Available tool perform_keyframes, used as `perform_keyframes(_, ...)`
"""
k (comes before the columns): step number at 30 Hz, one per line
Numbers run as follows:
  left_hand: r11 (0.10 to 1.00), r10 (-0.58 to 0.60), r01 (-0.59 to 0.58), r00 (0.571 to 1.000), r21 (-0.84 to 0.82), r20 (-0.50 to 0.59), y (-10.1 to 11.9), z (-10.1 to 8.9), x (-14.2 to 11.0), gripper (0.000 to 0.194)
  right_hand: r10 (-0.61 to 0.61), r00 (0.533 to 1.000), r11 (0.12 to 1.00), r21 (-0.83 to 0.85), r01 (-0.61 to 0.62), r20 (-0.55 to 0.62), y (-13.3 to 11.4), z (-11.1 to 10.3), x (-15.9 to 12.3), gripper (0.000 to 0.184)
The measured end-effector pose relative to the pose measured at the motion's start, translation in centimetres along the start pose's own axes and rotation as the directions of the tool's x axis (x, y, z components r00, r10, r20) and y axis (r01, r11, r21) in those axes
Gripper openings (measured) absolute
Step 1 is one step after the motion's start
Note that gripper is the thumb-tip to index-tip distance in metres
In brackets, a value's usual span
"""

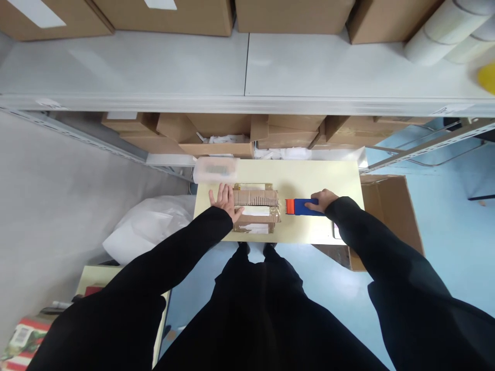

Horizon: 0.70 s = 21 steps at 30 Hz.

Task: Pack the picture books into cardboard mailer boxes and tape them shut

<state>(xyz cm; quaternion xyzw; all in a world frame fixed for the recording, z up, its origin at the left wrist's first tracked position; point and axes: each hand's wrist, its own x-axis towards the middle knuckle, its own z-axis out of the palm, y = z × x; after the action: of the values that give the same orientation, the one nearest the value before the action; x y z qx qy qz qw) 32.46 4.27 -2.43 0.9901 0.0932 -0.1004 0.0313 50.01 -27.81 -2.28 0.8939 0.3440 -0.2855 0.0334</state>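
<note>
A small cardboard box [255, 198] lies on the pale yellow table, with shiny tape along its edges, white strips on top and a dark seam across the middle. My left hand [227, 202] rests on its left end with fingers spread. To the right of the box, my right hand [324, 200] is wrapped around what looks like a blue and orange tape dispenser [302, 206]. Its orange end points left at the box, a small gap away. My palm and sleeve cover its far end.
The table [320, 175] also carries a translucent plastic container [215, 169] at the back left and a partly hidden phone-like object [336, 231]. Boxes fill the shelf [174, 67] ahead. An open carton [394, 211] stands right; a white bag [150, 226] sits left.
</note>
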Motion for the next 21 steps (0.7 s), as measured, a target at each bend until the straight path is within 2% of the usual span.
perform_keyframes(1,0.999,0.033,-0.033,0.999,0.003,-0.029,0.9,-0.2,-0.2,0.081,-0.003,1.000,1.000,0.004,0.003,-0.007,-0.1,0.0,-0.1,0.046)
perform_keyframes(3,0.982,0.187,-0.187,0.982,0.005,-0.037,2.7,-0.6,-0.4,0.081,-0.008,1.000,1.000,0.013,0.008,-0.021,-0.2,0.1,-0.3,0.047)
perform_keyframes(5,0.942,0.335,-0.335,0.942,0.001,-0.004,4.2,-0.7,-0.2,0.089,-0.006,1.000,1.000,0.024,0.007,-0.028,-0.3,0.2,-0.4,0.047)
perform_keyframes(6,0.929,0.369,-0.369,0.929,0.001,0.010,4.7,-0.7,-0.1,0.097,-0.004,1.000,1.000,0.029,0.005,-0.029,-0.3,0.2,-0.4,0.047)
perform_keyframes(8,0.928,0.371,-0.372,0.928,0.005,0.024,5.3,-0.3,0.4,0.112,-0.009,0.999,0.999,0.040,0.010,-0.032,-0.3,0.4,-0.4,0.047)
perform_keyframes(10,0.938,0.346,-0.346,0.938,0.006,0.023,5.2,0.2,0.8,0.119,-0.024,0.999,0.998,0.055,0.025,-0.027,-0.2,0.5,-0.4,0.046)
perform_keyframes(18,0.946,0.325,-0.324,0.946,-0.026,0.024,3.8,1.1,1.0,0.115,-0.066,0.997,0.990,0.125,0.071,-0.041,2.3,0.1,-2.3,0.042)
perform_keyframes(21,0.947,0.319,-0.318,0.947,-0.038,0.030,4.0,1.0,1.0,0.114,-0.034,0.999,0.995,0.095,0.035,-0.019,1.9,0.0,-2.3,0.043)
